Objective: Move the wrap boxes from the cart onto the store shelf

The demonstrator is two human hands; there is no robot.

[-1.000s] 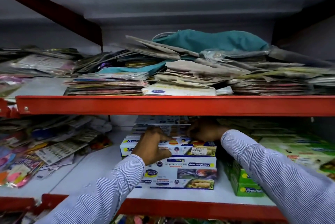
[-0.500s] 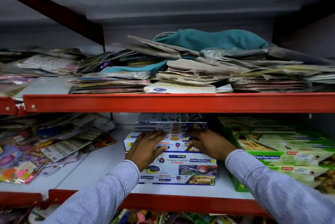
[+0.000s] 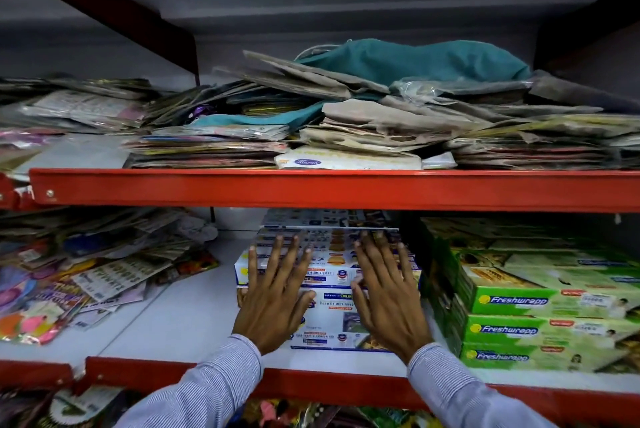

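From the head camera, both hands lie flat and spread on a stack of blue-and-white wrap boxes (image 3: 332,284) that sits on the white lower shelf (image 3: 180,320) of a red-framed store rack. The left hand (image 3: 273,296) rests with fingers fanned over the left part of the stack, its thumb angled toward the middle; the right hand (image 3: 388,299) lies the same way over the right part, and neither hand grips anything. Striped shirt sleeves (image 3: 460,389) cover both forearms. The stack reaches back under the red shelf beam (image 3: 346,189), and how many boxes it holds is hard to tell, since the hands cover much of the front. Just beside the stack on the right stand green Freshwrapp boxes (image 3: 540,327), piled in several layers. To the left, apart from the stack, loose colourful printed packets (image 3: 86,271) lie scattered over the shelf. On the upper shelf, flat packets (image 3: 214,147) and brown paper bags (image 3: 381,119) are heaped, with a teal cloth bag (image 3: 415,60) on top and a white Maruti pack (image 3: 346,160) at the front edge.
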